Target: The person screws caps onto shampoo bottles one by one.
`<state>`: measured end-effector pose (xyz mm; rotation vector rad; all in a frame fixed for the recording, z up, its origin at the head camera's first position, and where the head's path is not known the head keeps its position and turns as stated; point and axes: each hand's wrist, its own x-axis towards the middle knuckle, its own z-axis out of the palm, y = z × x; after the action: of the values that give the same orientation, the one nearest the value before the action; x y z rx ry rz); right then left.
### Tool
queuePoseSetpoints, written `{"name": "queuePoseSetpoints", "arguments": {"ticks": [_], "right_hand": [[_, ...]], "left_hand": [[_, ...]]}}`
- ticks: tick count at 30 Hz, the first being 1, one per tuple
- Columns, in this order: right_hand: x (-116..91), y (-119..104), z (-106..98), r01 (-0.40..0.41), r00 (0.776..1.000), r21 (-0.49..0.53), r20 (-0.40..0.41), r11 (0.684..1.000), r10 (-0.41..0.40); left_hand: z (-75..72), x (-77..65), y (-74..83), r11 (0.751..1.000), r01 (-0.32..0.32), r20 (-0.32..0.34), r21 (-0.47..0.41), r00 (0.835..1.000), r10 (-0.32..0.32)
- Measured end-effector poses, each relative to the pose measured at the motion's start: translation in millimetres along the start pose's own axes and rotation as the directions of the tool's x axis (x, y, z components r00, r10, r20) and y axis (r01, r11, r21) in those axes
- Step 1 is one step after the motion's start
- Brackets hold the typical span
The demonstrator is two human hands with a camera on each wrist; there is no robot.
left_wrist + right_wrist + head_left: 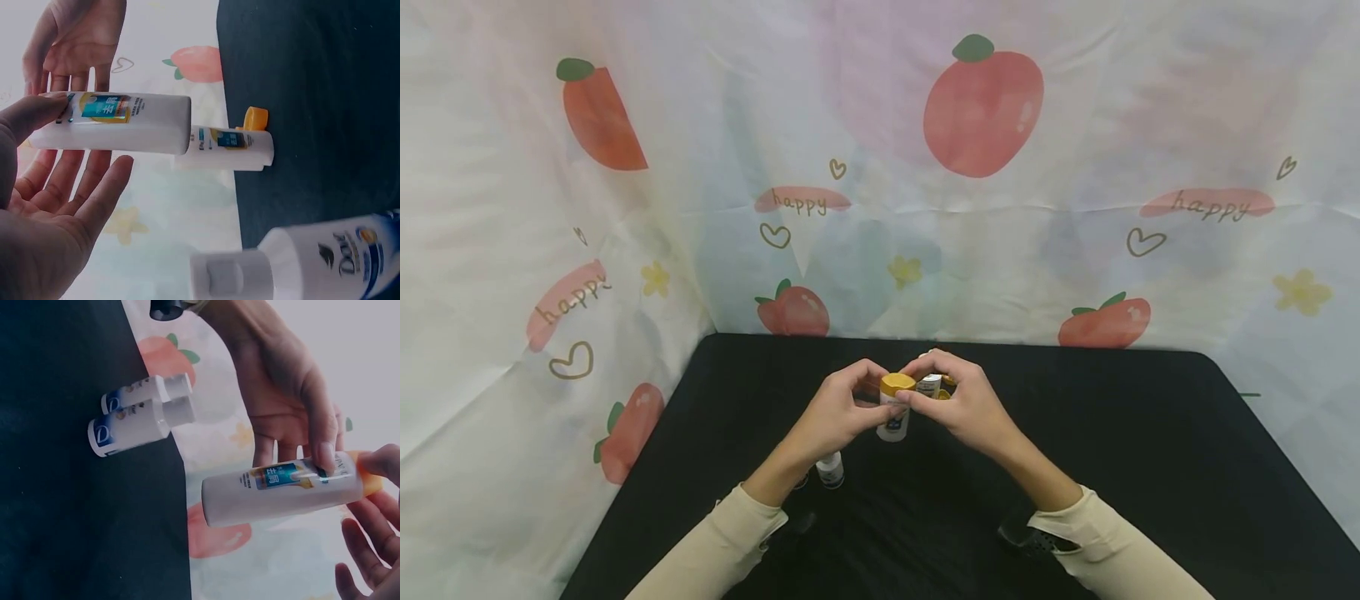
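A white shampoo bottle (pixel 892 423) with a yellow cap (pixel 897 382) is held upright above the black table between both hands. My left hand (pixel 841 406) grips its body, thumb on the front label, as the right wrist view shows. My right hand (pixel 961 398) pinches the yellow cap (pixel 369 475) between thumb and fingers. The bottle's teal label (pixel 106 107) faces the wrist cameras. Whether the cap is loose or fastened I cannot tell.
Behind my right hand stands a similar white bottle (pixel 234 148) with an orange-yellow cap (pixel 255 119) close by. Two white and blue Dove bottles (pixel 128 429) stand nearer on the left, partly hidden by my left forearm in the head view. A printed curtain (pixel 880 125) backs the black table (pixel 1135 450).
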<state>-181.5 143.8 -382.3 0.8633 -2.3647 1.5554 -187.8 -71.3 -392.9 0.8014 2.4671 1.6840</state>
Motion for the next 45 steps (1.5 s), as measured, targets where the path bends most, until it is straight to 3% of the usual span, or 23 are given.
{"name": "queuePoseSetpoints", "arguments": {"ticks": [9, 23, 34, 42, 45], "right_hand": [[-1, 4, 13, -0.010, 1.000, -0.033, -0.020, 0.999, 0.010], [-4, 12, 25, -0.038, 0.999, -0.066, 0.034, 0.997, 0.040], [-12, 19, 41, -0.001, 1.000, -0.080, 0.012, 0.997, 0.002], [-15, 27, 48, -0.001, 1.000, -0.075, 0.016, 0.997, 0.002], [-16, 27, 50, -0.020, 0.999, -0.060, 0.026, 0.998, 0.022]], "left_hand": [[-7.2, -4.8, -7.1, 0.999, 0.024, 0.068, -0.039, 0.997, -0.022], [-14.9, -10.9, -21.0, 0.999, 0.022, 0.087, 0.037, 0.996, -0.025], [-13.9, -17.0, -29.8, 0.996, 0.085, 0.164, 0.003, 0.983, -0.084], [-15.8, -18.4, -35.3, 0.996, 0.080, 0.201, 0.050, 0.976, -0.088], [-17.4, -18.6, -36.4, 0.993, 0.063, 0.216, 0.104, 0.973, -0.085]]}}
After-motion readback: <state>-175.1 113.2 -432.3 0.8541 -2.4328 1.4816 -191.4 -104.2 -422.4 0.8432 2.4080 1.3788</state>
